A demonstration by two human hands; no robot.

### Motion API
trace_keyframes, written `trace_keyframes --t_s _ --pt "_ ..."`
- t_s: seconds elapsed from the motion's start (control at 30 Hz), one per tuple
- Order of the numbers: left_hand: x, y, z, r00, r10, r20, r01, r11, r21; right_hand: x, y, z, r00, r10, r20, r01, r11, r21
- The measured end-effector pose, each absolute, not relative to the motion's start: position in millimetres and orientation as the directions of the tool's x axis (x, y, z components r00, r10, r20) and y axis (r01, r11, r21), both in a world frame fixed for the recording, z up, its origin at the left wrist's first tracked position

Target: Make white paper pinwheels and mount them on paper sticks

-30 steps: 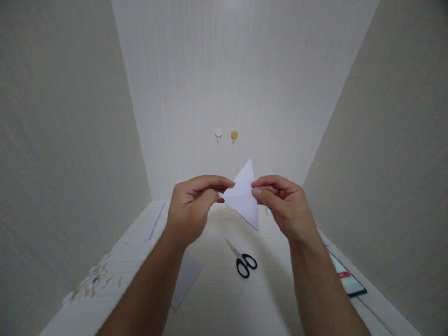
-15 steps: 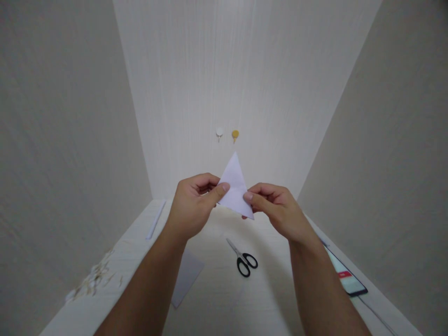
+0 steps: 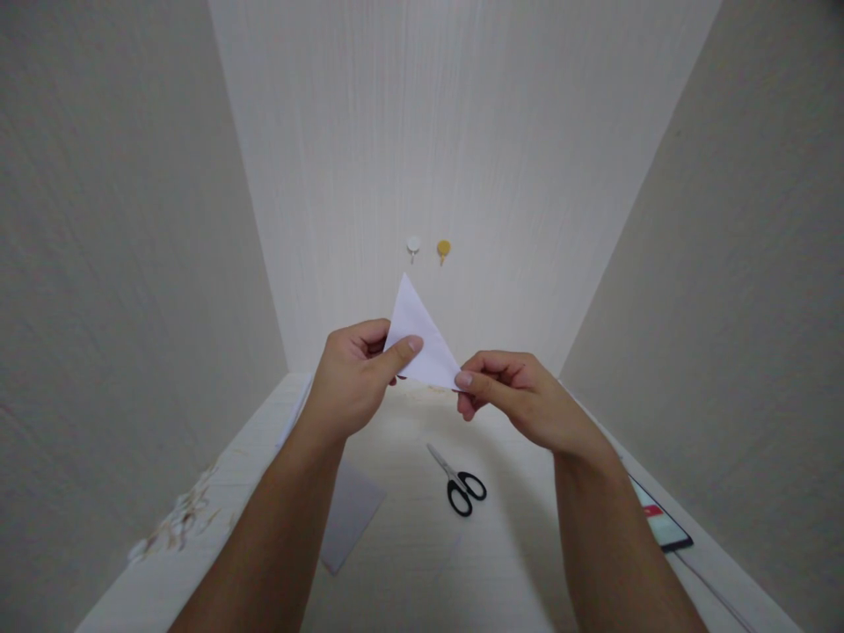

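Observation:
A folded white paper triangle is held up above the table, its sharpest point upward and a little left. My left hand pinches its left side, thumb flat on the front face and fingers behind. At the lower right corner, my right hand grips the paper between thumb and fingertips. Below the hands, scissors with black handles lie on the table, blades pointing up and left. Partly covered by my left forearm is a flat sheet of paper.
A phone with a lit screen and a cable lies at the right edge. Small pale scraps are heaped by the left wall. A white hook and a yellow hook are on the back wall.
The paper triangle has tilted left, so its tip now points further left. My right hand has slid to its lower right corner, and my left hand has shifted slightly left.

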State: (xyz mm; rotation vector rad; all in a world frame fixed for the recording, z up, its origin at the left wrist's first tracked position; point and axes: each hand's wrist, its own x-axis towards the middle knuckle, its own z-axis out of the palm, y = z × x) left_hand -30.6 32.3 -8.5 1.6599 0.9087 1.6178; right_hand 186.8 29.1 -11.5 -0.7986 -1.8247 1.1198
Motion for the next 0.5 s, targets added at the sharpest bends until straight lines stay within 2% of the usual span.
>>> trace_keyframes --t_s 0.23,0.5 --pt "-30.0 33.1 -8.4 0.013 0.824 0.566 0.026 -0.566 0.824 185.6 31.6 -12.4 -0.397 0.830 0.391 0.071 0.453 -0.889" --pt "-23.9 27.8 -11.2 0.173 0.889 0.423 0.036 -0.435 0.900 180.5 34.1 -14.3 -0.306 0.826 0.473 0.056 0.511 -0.858"
